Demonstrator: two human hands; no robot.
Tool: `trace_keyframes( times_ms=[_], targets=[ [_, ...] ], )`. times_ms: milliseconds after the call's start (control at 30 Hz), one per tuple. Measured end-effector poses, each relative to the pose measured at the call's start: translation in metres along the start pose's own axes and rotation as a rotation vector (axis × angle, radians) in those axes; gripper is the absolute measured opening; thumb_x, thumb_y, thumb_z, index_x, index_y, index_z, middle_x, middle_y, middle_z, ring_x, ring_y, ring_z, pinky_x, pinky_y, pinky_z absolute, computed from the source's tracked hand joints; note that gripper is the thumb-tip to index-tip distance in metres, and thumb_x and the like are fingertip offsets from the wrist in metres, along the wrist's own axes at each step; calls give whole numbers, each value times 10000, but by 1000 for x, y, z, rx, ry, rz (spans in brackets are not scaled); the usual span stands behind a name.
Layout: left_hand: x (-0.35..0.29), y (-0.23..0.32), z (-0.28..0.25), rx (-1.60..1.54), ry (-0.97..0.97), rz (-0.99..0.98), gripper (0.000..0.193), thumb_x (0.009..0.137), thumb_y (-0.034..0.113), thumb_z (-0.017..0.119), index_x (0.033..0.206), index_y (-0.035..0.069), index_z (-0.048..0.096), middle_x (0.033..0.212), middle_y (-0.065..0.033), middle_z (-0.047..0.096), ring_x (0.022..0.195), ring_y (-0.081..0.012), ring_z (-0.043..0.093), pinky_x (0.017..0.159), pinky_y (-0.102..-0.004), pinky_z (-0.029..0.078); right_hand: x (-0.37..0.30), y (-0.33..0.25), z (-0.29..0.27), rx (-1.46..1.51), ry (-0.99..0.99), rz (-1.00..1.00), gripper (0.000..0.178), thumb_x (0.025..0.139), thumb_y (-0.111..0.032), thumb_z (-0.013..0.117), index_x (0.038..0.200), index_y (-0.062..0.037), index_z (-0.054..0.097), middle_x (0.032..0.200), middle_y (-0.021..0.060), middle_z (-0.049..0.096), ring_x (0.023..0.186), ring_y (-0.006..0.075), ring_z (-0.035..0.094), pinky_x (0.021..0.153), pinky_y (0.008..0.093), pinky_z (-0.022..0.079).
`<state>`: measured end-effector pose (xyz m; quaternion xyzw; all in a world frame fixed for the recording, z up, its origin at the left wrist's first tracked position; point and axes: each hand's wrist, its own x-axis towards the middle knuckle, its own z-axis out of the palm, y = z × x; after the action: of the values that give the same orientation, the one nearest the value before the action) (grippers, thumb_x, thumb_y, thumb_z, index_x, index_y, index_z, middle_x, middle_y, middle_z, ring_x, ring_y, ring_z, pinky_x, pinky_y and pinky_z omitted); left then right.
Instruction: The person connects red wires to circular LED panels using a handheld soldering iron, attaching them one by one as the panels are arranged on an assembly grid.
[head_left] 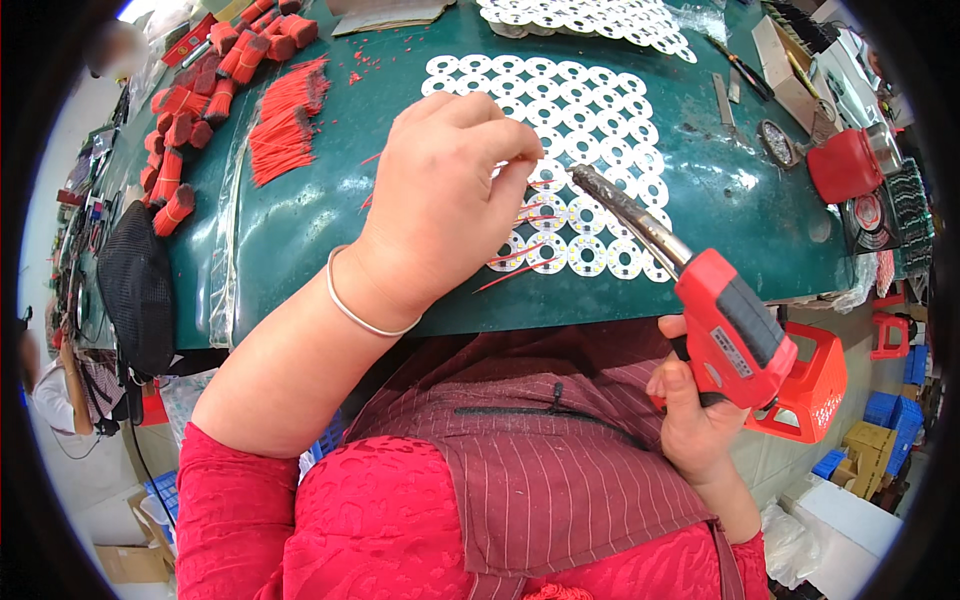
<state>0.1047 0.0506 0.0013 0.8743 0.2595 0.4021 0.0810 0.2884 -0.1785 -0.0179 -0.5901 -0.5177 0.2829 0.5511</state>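
Observation:
My left hand (450, 185) is closed in a pinch above a panel of round white circuit boards (585, 250), each with a hole in its middle. Short red wire ends (370, 159) stick out past the hand's left edge; most of what it grips is hidden by the fingers. In my right hand (690, 400) is a red and black soldering gun (735, 325), a finger at its trigger. Its dark metal tip (580, 175) points up and left over the boards, close to my left fingertips. Several red wires (508, 277) lie across the nearest boards at the left.
Loose red wires (285, 125) lie in a pile at the left, beside bundled red wires (170, 185). Another board panel (600, 15) is at the far edge. Pliers (740, 68), a red bottle (840, 165) and a small fan (872, 220) are on the right. A red stool (815, 385) stands below.

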Motion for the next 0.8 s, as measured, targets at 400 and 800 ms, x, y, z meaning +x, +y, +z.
trace_keyframes(
  times_ms=[400, 800],
  targets=[
    [-2, -3, 4, 85, -68, 15, 59, 748, 28, 725, 776, 76, 706, 667, -64, 578, 702, -274, 577, 717, -387, 461, 8, -2, 5, 135, 51, 47, 431, 926, 14, 672, 1327, 22, 516, 1229, 177, 654, 817, 92, 631, 693, 235, 540],
    [-3, 1, 2, 123, -81, 54, 71, 726, 28, 737, 770, 81, 718, 707, -65, 610, 712, -277, 592, 752, -391, 462, 8, 1, 7, 35, 12, 24, 361, 974, -21, 584, 1314, 33, 480, 1166, 160, 635, 665, 98, 580, 592, 260, 516]
  ],
)
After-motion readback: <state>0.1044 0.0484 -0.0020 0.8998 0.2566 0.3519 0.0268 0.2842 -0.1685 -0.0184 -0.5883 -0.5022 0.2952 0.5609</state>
